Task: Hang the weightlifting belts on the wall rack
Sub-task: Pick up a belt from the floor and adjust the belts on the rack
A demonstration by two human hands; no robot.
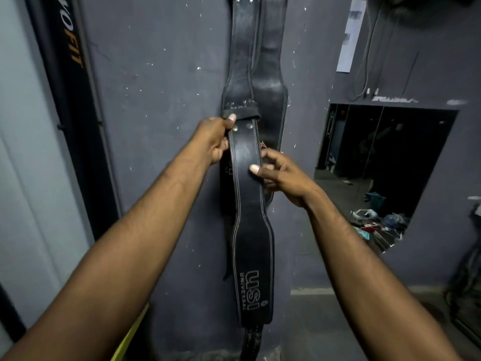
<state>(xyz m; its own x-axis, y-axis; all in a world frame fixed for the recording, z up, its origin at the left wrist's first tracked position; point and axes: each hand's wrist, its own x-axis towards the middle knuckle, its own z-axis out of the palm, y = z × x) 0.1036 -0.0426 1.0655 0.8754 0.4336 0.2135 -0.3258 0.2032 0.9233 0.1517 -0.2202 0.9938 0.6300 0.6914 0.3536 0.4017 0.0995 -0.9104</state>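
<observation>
A black leather weightlifting belt (pixel 253 230) with "USI UNIVERSAL" printed on it hangs lengthwise in front of me. My left hand (pixel 214 136) grips its upper end beside two metal rivets, thumb on top. My right hand (pixel 279 171) pinches the strap's right edge a little lower. Behind it, two other black belts (pixel 260 61) hang flat against the dark grey wall (pixel 156 126); their top ends run out of view at the frame's top, so the rack itself is hidden.
A dark panel with orange "FIT" lettering (pixel 75 56) leans at the left. At right, a wall mirror (pixel 385 165) reflects cluttered items on the floor. Cables (pixel 364 61) hang above the mirror. A yellow edge (pixel 130 334) shows at the bottom left.
</observation>
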